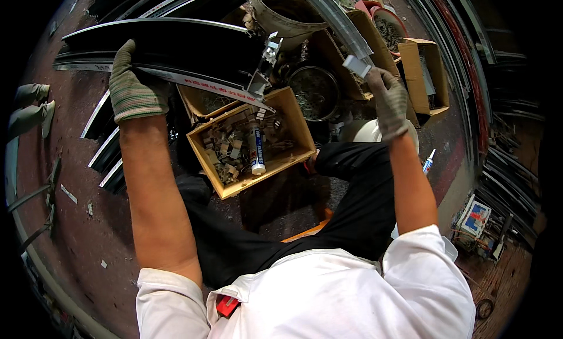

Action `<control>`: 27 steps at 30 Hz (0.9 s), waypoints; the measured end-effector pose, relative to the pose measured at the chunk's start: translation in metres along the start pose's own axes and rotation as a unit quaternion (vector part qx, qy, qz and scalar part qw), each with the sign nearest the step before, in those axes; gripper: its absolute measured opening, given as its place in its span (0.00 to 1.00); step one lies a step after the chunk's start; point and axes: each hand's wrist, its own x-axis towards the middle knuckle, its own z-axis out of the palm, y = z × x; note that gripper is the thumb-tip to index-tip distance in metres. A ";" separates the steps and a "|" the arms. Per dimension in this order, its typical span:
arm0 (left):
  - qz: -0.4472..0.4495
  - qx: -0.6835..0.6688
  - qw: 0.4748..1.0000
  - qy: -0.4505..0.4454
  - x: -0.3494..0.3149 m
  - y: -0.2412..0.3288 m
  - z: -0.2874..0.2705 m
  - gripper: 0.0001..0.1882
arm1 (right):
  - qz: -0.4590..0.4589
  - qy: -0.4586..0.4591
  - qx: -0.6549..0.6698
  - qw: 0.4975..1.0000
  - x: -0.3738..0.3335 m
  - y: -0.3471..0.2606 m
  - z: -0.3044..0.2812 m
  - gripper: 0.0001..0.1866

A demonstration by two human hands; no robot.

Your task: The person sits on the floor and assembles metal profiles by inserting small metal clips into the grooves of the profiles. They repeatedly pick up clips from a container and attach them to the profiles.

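Note:
My left hand (138, 84), in a striped knitted glove, is closed round the near edge of a long, dark metal profile (196, 43) with silvery edges and a printed film strip. Silvery metal fittings (258, 81) show at the profile's right end. On the right, my gloved right hand (388, 101) pinches a small pale rectangular piece (355, 65) at its fingertips. Under the profile's right end stands a wooden box (268, 173) holding many small metal pieces. A sealant tube (256, 151) lies on top of them.
Beyond the wooden box stand a dirty bucket (275, 27), a round metal container (291, 84) and an open cardboard box (441, 104). Long metal profiles lie at the far left and along the right. A second tube (429, 161) is by my right forearm. Another person's legs (29, 104) show at left.

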 end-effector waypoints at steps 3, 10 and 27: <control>0.005 -0.005 1.000 -0.012 0.007 0.003 -0.009 0.21 | 0.069 -0.161 0.241 0.955 -0.051 -0.043 0.026 0.29; -0.009 -0.015 0.999 -0.032 0.007 0.003 -0.012 0.21 | 0.054 -0.234 0.304 0.922 -0.086 -0.080 0.078 0.30; 0.027 0.023 0.999 -0.034 -0.002 0.013 -0.018 0.25 | 0.148 -0.230 0.257 0.927 -0.088 -0.103 0.098 0.27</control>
